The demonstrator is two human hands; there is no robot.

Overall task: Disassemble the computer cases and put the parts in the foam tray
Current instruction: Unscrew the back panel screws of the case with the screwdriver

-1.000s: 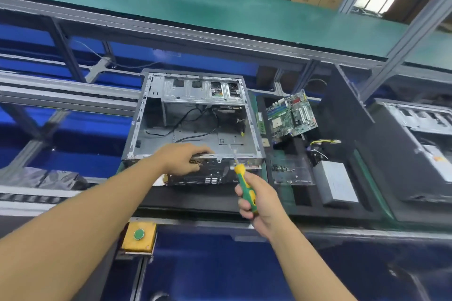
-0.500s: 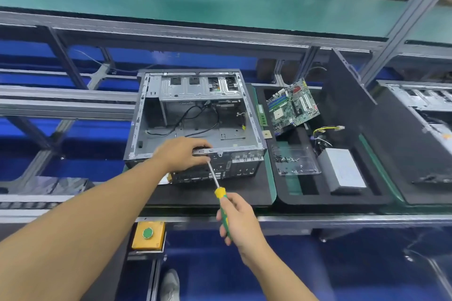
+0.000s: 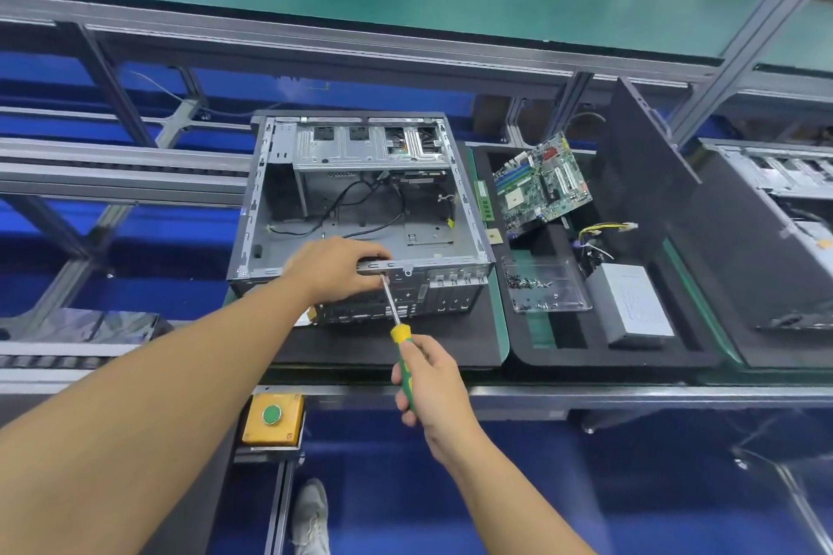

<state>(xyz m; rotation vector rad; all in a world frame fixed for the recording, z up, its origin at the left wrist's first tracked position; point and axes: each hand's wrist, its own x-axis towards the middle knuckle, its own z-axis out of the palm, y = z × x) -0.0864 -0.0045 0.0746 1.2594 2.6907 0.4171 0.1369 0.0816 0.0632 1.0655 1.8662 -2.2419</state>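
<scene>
Gripping the near top rim of one open computer case (image 3: 360, 212), the left hand (image 3: 336, 268) has its fingers (image 3: 367, 251) curled over the metal edge. The right hand (image 3: 432, 383) is wrapped round the yellow-and-green handle of a single screwdriver (image 3: 401, 340), whose tip meets the case's rear panel just below the left hand. The case lies open side up on the dark surface (image 3: 383, 351), with loose black cables inside. Just to its right, the foam tray (image 3: 604, 358) holds one motherboard (image 3: 541, 183) propped at a tilt, one grey power supply (image 3: 635, 306) and one clear box of screws (image 3: 547, 286). One dark side panel (image 3: 644, 203) stands tilted along the tray's right side, and a second case (image 3: 784, 185) sits beyond it, partly cut off.
</scene>
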